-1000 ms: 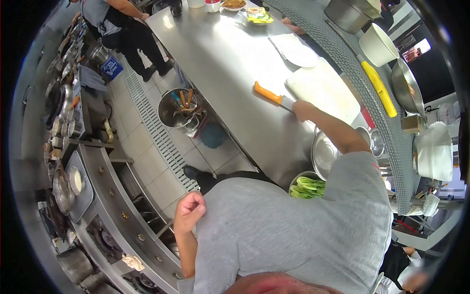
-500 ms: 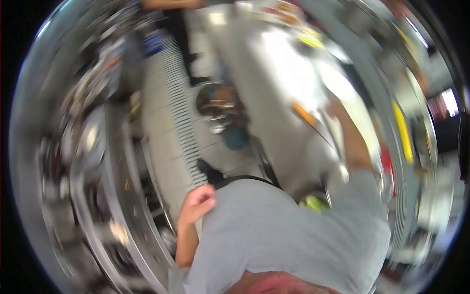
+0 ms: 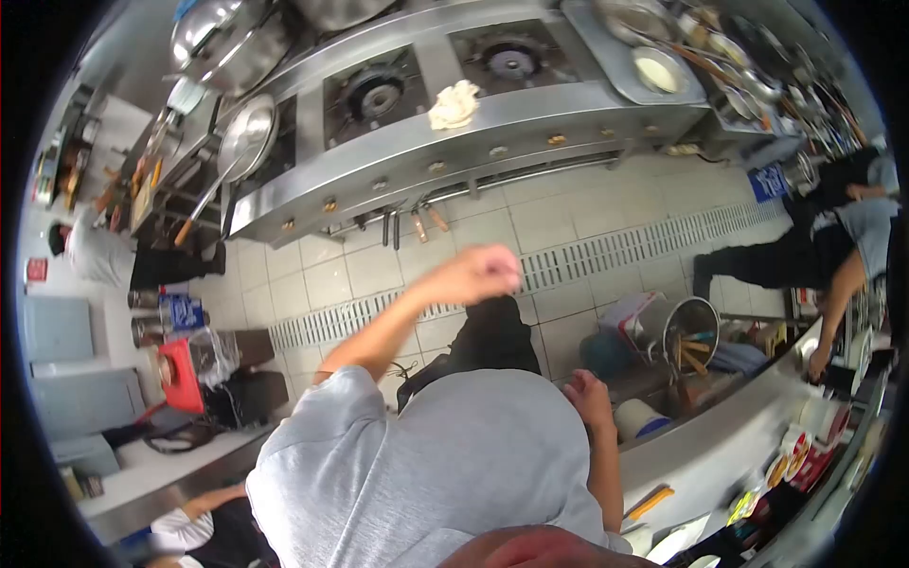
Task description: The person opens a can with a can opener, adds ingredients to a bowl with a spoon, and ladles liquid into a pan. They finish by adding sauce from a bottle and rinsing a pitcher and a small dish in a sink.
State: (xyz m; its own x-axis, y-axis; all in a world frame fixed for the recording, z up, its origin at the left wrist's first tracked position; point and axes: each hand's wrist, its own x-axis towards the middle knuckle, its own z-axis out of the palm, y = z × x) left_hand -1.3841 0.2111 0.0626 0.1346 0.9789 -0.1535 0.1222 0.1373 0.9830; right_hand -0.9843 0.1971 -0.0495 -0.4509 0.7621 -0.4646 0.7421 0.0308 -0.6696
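Note:
My left hand [image 3: 488, 273] is stretched out over the tiled floor [image 3: 454, 227], in front of the stove [image 3: 568, 104]; its fingers are curled in and slightly blurred, with nothing visible in them. Close to my right side hangs my right hand [image 3: 589, 396], empty, its fingers loosely bent and partly apart, near a steel pot [image 3: 696, 322] with wooden-handled tools and a white bucket [image 3: 639, 417]. A crumpled pale cloth [image 3: 454, 105] lies on the stove's front ledge. An orange-handled knife [image 3: 651, 503] rests on the steel counter [image 3: 739, 445] at the lower right.
A wok [image 3: 250, 137] with a long-handled ladle stands at the stove's left end. Co-workers are at the far left [image 3: 99, 251], right [image 3: 852, 237] and lower left [image 3: 213, 530]. A drain grate [image 3: 606, 256] crosses the floor. A red crate [image 3: 182, 377] is at left.
The view has swung from the counter to face the stove. My right hand has left the counter and is now at my side. My left hand has moved from near my body to out in front.

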